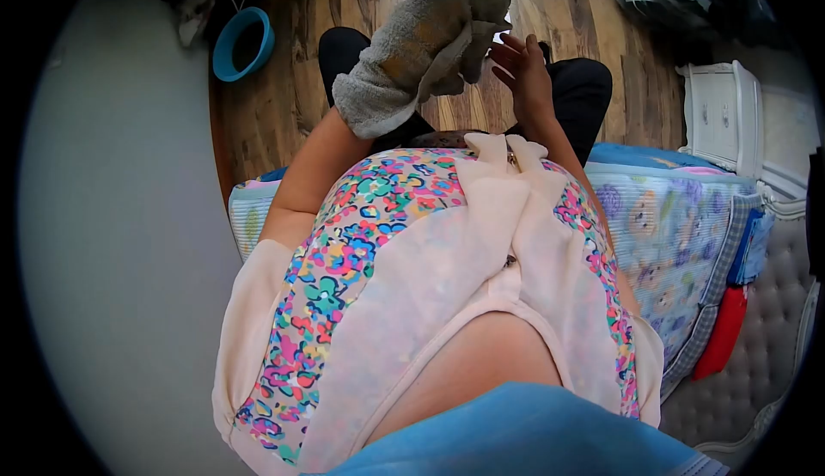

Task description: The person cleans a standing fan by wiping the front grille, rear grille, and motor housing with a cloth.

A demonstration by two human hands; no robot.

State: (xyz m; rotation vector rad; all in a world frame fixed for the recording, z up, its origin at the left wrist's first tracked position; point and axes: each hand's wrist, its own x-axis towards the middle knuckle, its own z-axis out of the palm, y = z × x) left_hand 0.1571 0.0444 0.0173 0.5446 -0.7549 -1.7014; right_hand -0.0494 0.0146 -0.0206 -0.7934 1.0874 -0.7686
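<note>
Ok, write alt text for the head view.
A seated person's left hand is hidden inside a grey, brown-patched terry cloth; their bare right hand is open beside it, above a wooden floor with a round blue basin.

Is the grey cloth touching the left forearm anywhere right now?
Touching. The head view shows the grey cloth wrapped around the end of the left forearm, its edge lying against the bare skin.
</note>
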